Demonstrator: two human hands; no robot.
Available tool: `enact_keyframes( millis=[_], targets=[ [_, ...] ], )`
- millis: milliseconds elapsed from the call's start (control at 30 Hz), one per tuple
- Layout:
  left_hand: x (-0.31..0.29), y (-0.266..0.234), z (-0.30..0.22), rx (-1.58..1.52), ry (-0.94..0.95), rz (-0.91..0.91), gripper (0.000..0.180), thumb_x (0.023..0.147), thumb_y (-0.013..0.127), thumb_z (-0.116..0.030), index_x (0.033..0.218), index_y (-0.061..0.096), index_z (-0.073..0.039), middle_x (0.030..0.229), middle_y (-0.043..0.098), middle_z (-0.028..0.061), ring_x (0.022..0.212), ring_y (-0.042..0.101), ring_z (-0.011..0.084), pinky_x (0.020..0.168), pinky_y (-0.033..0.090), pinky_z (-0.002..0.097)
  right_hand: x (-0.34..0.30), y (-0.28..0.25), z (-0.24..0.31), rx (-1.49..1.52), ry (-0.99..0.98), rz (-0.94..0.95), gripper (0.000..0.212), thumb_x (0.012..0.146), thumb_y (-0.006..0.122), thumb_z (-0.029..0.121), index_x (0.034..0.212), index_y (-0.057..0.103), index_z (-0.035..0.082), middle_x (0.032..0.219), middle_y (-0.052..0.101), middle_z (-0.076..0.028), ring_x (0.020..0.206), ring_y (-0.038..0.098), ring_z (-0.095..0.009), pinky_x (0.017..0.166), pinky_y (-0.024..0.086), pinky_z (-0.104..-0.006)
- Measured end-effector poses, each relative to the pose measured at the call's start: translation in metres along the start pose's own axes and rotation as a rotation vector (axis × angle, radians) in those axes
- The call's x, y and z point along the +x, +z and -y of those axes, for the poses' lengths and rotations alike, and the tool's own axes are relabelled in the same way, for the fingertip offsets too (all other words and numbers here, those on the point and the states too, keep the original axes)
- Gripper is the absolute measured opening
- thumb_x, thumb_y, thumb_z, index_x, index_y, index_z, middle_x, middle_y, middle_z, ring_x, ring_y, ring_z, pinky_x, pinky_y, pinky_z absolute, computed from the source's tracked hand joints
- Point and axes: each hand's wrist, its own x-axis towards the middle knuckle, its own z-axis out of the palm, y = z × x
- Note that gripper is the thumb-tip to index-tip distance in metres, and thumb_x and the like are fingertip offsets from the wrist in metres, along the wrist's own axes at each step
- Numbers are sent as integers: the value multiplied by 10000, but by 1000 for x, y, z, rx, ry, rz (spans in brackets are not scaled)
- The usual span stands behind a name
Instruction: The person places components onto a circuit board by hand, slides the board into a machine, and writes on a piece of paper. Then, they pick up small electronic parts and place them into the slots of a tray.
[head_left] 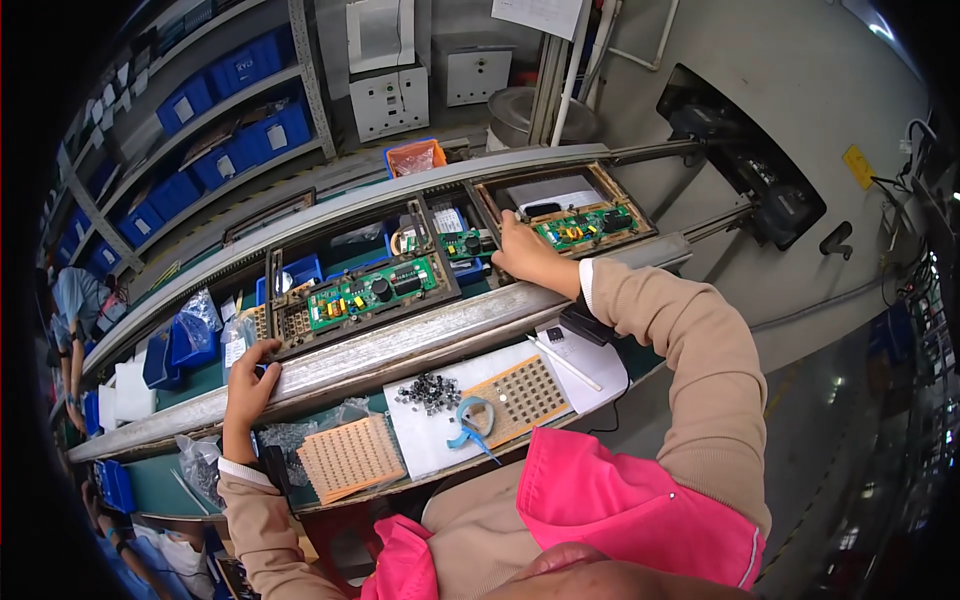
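Two dark frame-like carriers lie on a metal conveyor. The left carrier (350, 337) holds a green circuit board (370, 291) with black and yellow components; the right carrier (643, 235) holds a similar circuit board (588, 228). My left hand (250, 382) is at the left carrier's near left corner, its bent fingers and thumb closed about the edge. My right hand (535, 258) grips the near left part of the right carrier, its thumb side hidden from view. Between the carriers, a third green board (462, 243) is partly visible.
A pile of small black components (430, 393), blue tweezers (470, 430), perforated tan boards (350, 458) and a white pen (565, 362) lie on the near bench. The conveyor's near rail (440, 338) runs before me. Shelves with blue bins (240, 65) stand far left; other people work at left.
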Motion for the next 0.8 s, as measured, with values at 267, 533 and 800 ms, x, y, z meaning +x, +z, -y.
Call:
enact_keyframes(
  millis=[267,533,800],
  targets=[
    [0,0,-4,18,-2,-12,321,783,617,-41,1102,618,-4,973,672,140,860,627,218,794,474,301,4,-13,-34,-99,113,-33,599,768,653,194,1202,347,-83,940,621,-312,908,606,-457,803,490,-479],
    [0,1,-3,32,13,-17,318,782,612,-40,1098,618,-4,984,674,140,866,630,234,794,475,302,3,-23,-54,-81,179,-39,488,798,638,249,1130,460,-60,984,638,-292,957,617,-441,836,501,-481],
    [1,0,-4,30,-3,5,325,776,608,-29,1100,613,-2,1004,671,144,898,632,232,809,473,307,0,-32,-74,-135,231,-75,451,808,622,252,1114,476,-46,970,640,-292,938,619,-447,820,503,-495]
  ],
)
